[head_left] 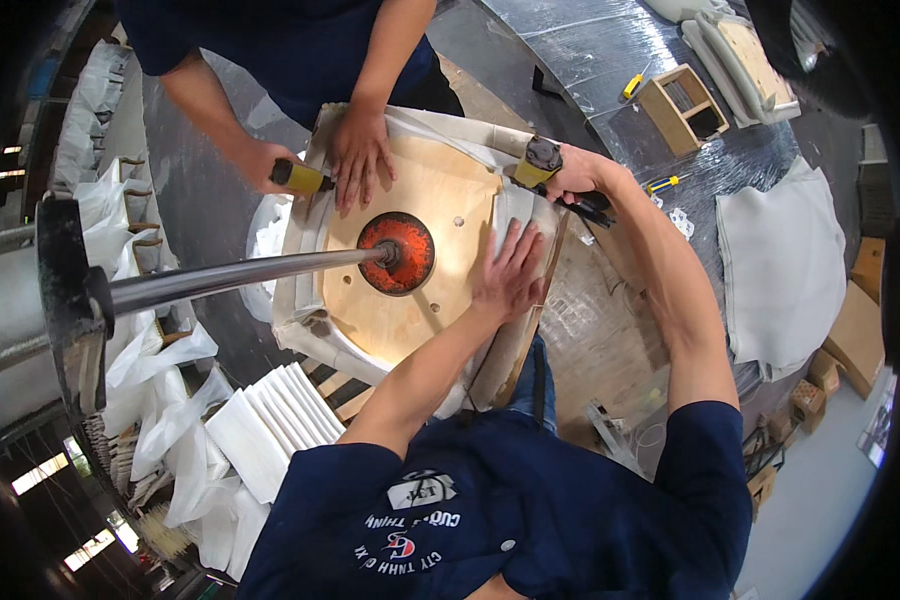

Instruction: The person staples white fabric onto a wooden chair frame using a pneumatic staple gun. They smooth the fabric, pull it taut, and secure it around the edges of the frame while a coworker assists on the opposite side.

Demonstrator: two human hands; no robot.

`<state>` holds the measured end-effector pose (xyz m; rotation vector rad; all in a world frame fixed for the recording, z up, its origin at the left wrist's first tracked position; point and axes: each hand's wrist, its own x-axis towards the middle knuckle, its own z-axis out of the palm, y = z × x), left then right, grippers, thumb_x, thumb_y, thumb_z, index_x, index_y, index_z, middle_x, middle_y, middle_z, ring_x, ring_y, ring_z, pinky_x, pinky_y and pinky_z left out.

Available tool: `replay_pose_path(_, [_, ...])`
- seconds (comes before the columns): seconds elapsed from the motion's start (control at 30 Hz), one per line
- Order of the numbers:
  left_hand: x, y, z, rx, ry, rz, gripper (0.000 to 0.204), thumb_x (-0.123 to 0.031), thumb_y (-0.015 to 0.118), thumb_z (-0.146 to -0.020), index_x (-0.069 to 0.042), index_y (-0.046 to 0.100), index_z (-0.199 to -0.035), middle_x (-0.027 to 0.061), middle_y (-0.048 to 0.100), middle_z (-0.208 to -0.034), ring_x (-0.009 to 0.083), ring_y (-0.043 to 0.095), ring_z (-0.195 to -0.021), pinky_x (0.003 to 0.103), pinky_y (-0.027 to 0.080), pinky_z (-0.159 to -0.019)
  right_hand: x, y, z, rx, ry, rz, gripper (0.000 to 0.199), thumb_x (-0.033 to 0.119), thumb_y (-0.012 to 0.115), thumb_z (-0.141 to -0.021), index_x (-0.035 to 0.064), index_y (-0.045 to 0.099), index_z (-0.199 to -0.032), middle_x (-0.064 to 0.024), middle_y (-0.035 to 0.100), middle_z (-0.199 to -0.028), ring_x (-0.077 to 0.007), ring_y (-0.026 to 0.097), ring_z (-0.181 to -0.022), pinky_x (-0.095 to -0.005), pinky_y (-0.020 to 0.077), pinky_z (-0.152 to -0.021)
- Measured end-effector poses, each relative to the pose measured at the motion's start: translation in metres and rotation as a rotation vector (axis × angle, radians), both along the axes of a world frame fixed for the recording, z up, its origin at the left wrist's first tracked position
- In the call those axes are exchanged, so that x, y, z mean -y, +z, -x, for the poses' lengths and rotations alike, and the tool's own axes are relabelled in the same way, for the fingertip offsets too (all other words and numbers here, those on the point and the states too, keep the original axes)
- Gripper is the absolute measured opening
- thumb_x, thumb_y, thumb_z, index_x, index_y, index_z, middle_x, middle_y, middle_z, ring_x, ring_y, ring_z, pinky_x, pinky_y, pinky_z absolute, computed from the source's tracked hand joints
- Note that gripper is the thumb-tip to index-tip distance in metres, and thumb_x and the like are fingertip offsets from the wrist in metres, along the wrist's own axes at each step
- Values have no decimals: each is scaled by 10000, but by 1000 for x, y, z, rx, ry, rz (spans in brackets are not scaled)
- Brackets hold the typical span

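A plywood seat panel lies in front of me, its rim wrapped in light grey upholstery fabric. My left hand rests flat with fingers spread on the fabric along the panel's right side. In my right hand is a yellow and black staple gun, its nose at the panel's upper right corner. A round orange press foot on a metal rod bears on the middle of the panel. Across from me, a co-worker's hand lies flat on the far edge, while their other hand grips another staple gun.
At right, a film-covered table carries a small wooden frame, padded panels, a yellow cutter, a screwdriver and a grey fabric piece. White foam sheets stack at lower left; wooden blocks sit far right.
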<state>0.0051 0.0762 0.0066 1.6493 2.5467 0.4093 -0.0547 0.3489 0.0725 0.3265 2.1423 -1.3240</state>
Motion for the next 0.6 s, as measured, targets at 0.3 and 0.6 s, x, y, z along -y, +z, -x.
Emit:
replay_pose_path(0.3, [23,-2,-5,3,104,12,872,-500,638,-879,-56,361,-1577,97,239,-1692,355,204,-1553,658,143,-1228,18,-2,-25,39,-91,11,280,60,761,-741,-27,698,-1000,-84,712,-778,-148,644,-586,-306,552,-527])
replay_pose_path(0.6, [38,8,-11,31,182,70,918,-504,651,-862,-35,334,-1584,115,230,-1698,330,213,-1561,630,107,-1245,39,0,-56,23,-79,31,298,63,761,-743,-30,652,-1004,-65,691,-805,-153,656,-597,-308,543,-541])
